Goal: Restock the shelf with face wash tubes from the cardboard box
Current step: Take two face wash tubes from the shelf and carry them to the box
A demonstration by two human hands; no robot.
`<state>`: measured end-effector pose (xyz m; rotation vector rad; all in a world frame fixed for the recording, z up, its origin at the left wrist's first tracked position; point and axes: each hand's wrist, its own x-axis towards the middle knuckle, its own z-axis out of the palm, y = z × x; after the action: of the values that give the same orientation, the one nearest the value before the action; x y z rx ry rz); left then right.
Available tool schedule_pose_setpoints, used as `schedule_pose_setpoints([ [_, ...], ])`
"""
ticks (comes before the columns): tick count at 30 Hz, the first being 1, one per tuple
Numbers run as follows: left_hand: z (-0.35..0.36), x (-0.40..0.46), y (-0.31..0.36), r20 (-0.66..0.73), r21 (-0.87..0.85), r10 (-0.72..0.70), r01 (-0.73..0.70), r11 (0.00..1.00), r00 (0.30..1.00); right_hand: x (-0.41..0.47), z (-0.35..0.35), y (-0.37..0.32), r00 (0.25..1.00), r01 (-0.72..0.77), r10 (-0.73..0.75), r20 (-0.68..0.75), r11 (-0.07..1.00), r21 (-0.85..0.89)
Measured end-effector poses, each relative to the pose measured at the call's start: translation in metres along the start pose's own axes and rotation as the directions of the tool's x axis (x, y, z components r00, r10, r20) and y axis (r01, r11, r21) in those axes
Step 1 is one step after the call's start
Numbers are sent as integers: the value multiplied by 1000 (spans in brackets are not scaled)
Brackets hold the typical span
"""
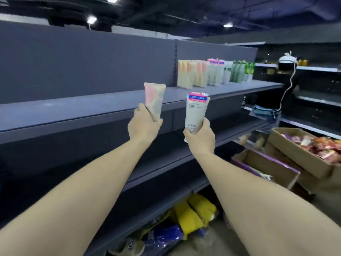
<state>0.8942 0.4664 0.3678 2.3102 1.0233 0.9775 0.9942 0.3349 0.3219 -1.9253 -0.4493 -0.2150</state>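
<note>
Both arms reach up toward a grey shelf (92,106). The left hand (143,124) grips the lower end of a pink tube (154,100), fingers curled round it, tube upright and tilted slightly. The right hand (200,134) holds a white tube (196,112) the same way — its label reads "Facial", with a pink and blue band at the top. Both tubes are in the air in front of the shelf edge, not touching it, and near each other.

Further right on the same shelf stands a row of tubes (212,73) against the back panel: peach ones, then white, then green. The stretch of shelf between them and the hands is bare.

At the right, 2 cardboard boxes sit tilted — the upper box (295,150) holds red and purple packets (321,146), the lower box (265,167) has a purple rim; its contents are hard to tell. Yellow and blue packs (191,218) lie on the floor under the lowest shelf.
</note>
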Motion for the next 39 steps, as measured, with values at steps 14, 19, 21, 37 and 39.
schedule_pose_setpoints([
  [14, 244, -262, 79, 736, -48, 162, -188, 981, 658, -138, -195, 260, 724, -658, 575, -380, 741, -132],
  [19, 280, -361, 101, 846, -69, 209, -288, 955, 490, -200, -260, 310, 591, -771, 651, -476, 629, -99],
  [21, 288, -395, 112, 871, -77, 221, -322, 944, 439, -221, -285, 324, 543, -806, 668, -509, 585, -91],
  [37, 309, -563, 154, 939, -42, 175, -408, 912, 296, -350, -389, 404, 449, -889, 803, -393, 448, -99],
  [39, 311, -573, 157, 939, -31, 165, -404, 914, 301, -356, -396, 412, 442, -892, 811, -385, 441, -95],
])
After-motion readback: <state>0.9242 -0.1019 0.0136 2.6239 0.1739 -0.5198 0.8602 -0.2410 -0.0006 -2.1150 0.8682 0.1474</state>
